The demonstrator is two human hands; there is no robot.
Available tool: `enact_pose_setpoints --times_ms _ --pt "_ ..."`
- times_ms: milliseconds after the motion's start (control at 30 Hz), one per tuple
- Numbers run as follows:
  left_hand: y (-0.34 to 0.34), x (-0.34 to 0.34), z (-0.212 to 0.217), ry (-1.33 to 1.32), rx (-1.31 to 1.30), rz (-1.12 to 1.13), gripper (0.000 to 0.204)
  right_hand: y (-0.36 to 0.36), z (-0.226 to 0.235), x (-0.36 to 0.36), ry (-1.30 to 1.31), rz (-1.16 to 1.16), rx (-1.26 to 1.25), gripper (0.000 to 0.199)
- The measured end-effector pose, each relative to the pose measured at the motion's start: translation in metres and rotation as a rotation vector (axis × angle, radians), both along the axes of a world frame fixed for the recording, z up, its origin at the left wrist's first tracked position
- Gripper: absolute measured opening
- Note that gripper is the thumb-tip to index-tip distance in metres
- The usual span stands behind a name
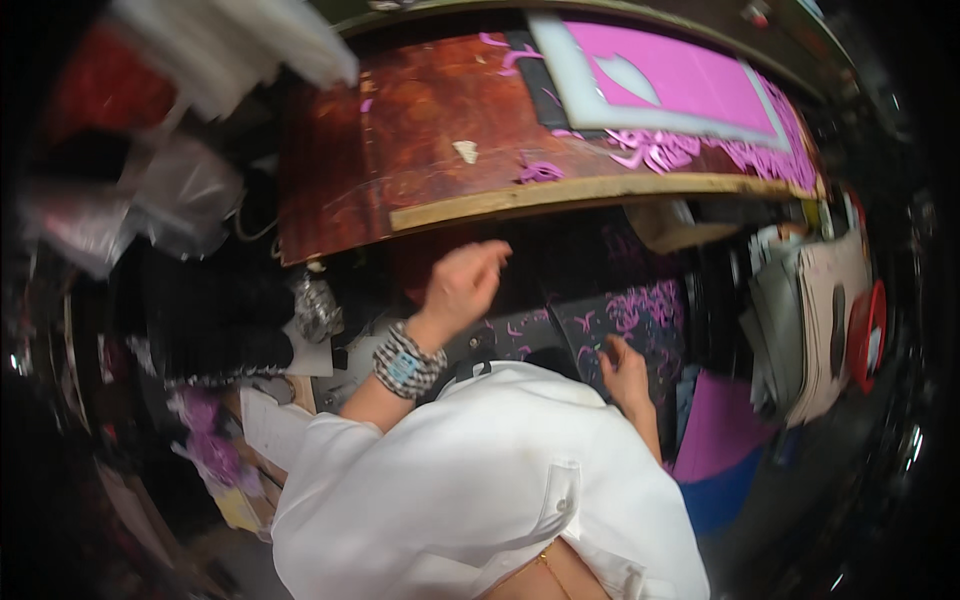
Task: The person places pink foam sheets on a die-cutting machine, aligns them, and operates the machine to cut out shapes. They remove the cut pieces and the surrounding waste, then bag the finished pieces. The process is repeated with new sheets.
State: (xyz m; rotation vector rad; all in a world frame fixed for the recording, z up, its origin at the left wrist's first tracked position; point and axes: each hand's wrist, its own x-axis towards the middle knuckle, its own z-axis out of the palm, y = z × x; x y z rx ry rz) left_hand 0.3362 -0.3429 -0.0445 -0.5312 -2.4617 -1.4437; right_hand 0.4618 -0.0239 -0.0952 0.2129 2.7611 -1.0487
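Note:
My left hand [466, 286] hangs in the air in front of the red-brown wooden table [330, 130], just short of the pale wood strip [600, 190] along its near edge. Its fingers are loosely bent and somewhat blurred, and no object shows in them. A checked band [408, 362] circles that wrist. Lower down on the right, my right hand [625, 372] hangs beside my white shirt, fingers slack and apart, holding nothing visible. On the table's far right lies a pink sheet [690, 75] with a cut-out hole, on a whitish board [570, 75].
Pink offcuts [655, 150] lie around the board and on the dark floor [590, 320]. Grey and beige sheets [810, 320] hang at right, beside a red round object [868, 335] and a pink panel [722, 425]. Clear plastic bags [185, 195] crowd the left.

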Motion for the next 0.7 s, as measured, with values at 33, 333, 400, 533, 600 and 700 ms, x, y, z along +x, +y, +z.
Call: enact_pose_setpoints --times_ms 33,333,400,533,600,700 --pt "0.0 -0.022 0.006 0.084 0.0 0.078 0.019 -0.003 0.006 -0.005 -0.024 -0.048 0.005 0.031" --pt "0.08 -0.141 0.001 -0.128 -0.514 0.144 0.047 0.051 0.022 -0.058 0.111 -0.294 -0.166 0.024" --pt "0.112 -0.154 0.002 -0.168 -0.544 0.141 0.049 0.084 0.028 -0.089 0.204 -0.287 -0.194 0.023" --pt "0.181 -0.183 0.003 -0.155 -0.553 0.188 0.047 0.16 0.038 -0.177 0.386 -0.217 -0.259 0.022" --pt "0.221 -0.195 0.005 -0.175 -0.577 0.213 0.046 0.197 0.044 -0.222 0.395 -0.174 -0.344 0.021" --pt "0.283 -0.207 0.01 -0.286 -0.585 0.301 0.043 0.247 0.056 -0.275 0.403 -0.035 -0.418 0.02"
